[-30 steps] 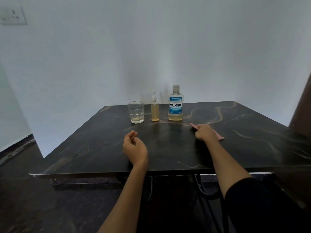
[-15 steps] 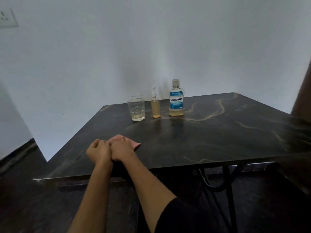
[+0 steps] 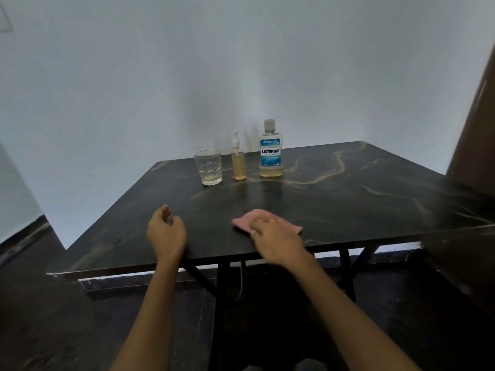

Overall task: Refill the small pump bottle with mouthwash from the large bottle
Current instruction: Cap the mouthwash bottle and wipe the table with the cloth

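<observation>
While both forearms reached over the near edge of the dark marbled table [image 3: 375,199], the scene ran as follows, left to right.

Left hand [image 3: 166,232]: rested at the table's near edge, fingers loosely curled and relaxed, holding nothing; well apart from the bottles.

Drinking glass [image 3: 208,167]: stood upright well beyond the left hand, toward the far edge, with a little pale liquid at its bottom.

Small pump bottle [image 3: 238,161]: stood upright just right of the glass, far beyond the gap between the two hands, its white pump head on, amber liquid filling most of its body.

Pink cloth [image 3: 242,223]: lay flat on the table under the right hand, its edges showing to the left and right of the fingers.

Right hand [image 3: 273,232]: lay palm down on the cloth, fingers fairly straight and pressing it to the surface; slightly blurred.

Listerine Cool Mint bottle [image 3: 271,151]: stood upright far beyond the right hand, just right of the pump bottle, cap on, with only a low layer of amber mouthwash visible below its blue label.
</observation>
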